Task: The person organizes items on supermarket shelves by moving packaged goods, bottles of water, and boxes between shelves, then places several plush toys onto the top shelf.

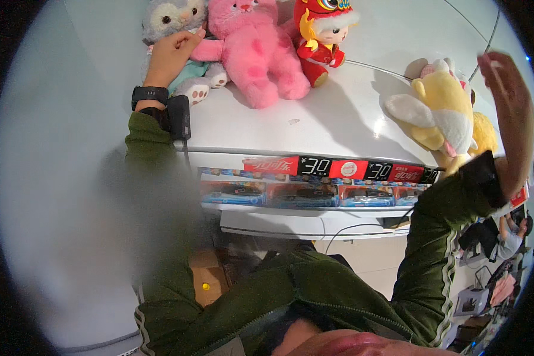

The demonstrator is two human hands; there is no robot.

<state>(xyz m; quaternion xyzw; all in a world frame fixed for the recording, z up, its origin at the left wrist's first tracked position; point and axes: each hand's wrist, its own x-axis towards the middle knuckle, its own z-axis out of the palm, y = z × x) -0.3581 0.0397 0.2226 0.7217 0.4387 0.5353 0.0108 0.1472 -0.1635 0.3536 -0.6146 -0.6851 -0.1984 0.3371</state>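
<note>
My left hand is closed at the chest of a grey plush toy with a pale green garment, at the far left of the white surface. Its fingers lie close to the arm of a pink plush toy, which sits beside the grey one. To the right of the pink toy is a small red plush doll with a lion-style hat. My right hand is raised at the far right, smeared by motion, above a yellow and white plush toy lying on the surface. What its fingers do is unclear.
An orange-yellow plush lies partly behind the yellow and white toy. Along the near edge runs a shelf strip with red and black labels over a row of packages. A person is visible far right.
</note>
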